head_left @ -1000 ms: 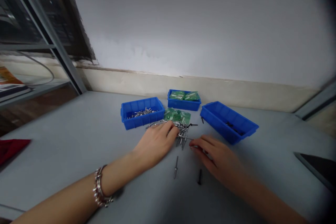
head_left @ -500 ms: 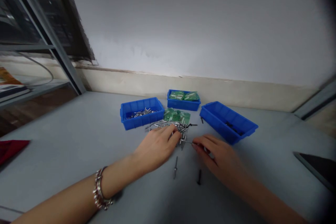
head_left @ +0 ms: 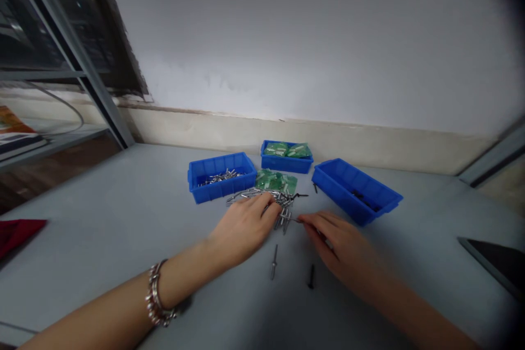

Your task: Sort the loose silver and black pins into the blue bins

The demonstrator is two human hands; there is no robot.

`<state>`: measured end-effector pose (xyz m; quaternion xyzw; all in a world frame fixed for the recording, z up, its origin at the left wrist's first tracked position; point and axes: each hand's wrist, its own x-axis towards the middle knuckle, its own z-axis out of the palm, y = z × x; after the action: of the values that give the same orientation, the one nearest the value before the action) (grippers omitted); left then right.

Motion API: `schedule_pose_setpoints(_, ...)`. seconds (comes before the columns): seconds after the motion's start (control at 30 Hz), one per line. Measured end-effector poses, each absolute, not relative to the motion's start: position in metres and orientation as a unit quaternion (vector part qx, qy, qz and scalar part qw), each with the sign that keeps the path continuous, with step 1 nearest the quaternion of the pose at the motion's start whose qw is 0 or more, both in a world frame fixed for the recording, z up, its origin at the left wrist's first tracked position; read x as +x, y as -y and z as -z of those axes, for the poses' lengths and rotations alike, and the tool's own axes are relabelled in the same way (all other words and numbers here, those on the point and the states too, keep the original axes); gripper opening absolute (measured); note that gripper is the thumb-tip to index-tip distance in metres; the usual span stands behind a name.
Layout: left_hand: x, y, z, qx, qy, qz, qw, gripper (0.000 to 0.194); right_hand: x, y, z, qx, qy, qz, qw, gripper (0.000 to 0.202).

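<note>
My right hand (head_left: 338,240) pinches one end of a silver blind rivet (head_left: 290,219), whose thin shaft points left toward my other hand. My left hand (head_left: 248,224) is closed at the near edge of a pile of silver blind rivets (head_left: 283,197); its fingertips are hidden, so what it grips does not show. On the table between my forearms lie a single blind rivet (head_left: 274,262) and a black screw (head_left: 311,276).
Behind the pile lies a green packet (head_left: 276,180). A blue bin (head_left: 223,191) at left holds silver rivets, another blue bin (head_left: 287,165) holds green packets, and a right blue bin (head_left: 348,199) holds dark pieces. A dark flat object (head_left: 496,262) lies far right, red cloth (head_left: 20,232) far left.
Both hands have barely moved; the right one has shifted slightly left with the rivet, closer to the left hand. Everything else lies as before.
</note>
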<state>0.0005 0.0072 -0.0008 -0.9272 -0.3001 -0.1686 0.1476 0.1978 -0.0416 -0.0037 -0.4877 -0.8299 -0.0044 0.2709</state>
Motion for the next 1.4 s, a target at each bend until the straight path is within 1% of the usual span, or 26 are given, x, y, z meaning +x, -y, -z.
schedule_pose_setpoints(0.37, 0.0003, -0.0064, 0.0007, -0.929, 0.292, 0.173, 0.148, 0.018, 0.1976, 0.0421, 0.0032, -0.5, 0.823, 0.001, 0.27, 0.019)
schedule_pose_setpoints(0.67, 0.0013, -0.0075, 0.0028, -0.923, 0.291, 0.212, 0.135, 0.019, 0.1987, 0.0419, 0.0049, -0.493, 0.823, 0.007, 0.282, 0.022)
schedule_pose_setpoints(0.83, 0.0004, -0.0076, 0.003, -0.921, 0.294, 0.218, 0.135, 0.016, 0.1989, 0.0439, 0.0049, -0.495, 0.819, 0.004, 0.291, 0.022)
schedule_pose_setpoints(1.17, -0.0008, -0.008, 0.0017, -0.925, 0.28, 0.228, 0.121, 0.015, 0.1981, 0.0426, 0.0021, -0.505, 0.813, 0.005, 0.289, 0.022)
schedule_pose_setpoints(1.4, -0.0008, -0.0084, 0.003, -0.92, 0.272, 0.248, 0.137, 0.016, 0.1991, 0.0418, 0.0061, -0.503, 0.814, 0.007, 0.29, 0.022)
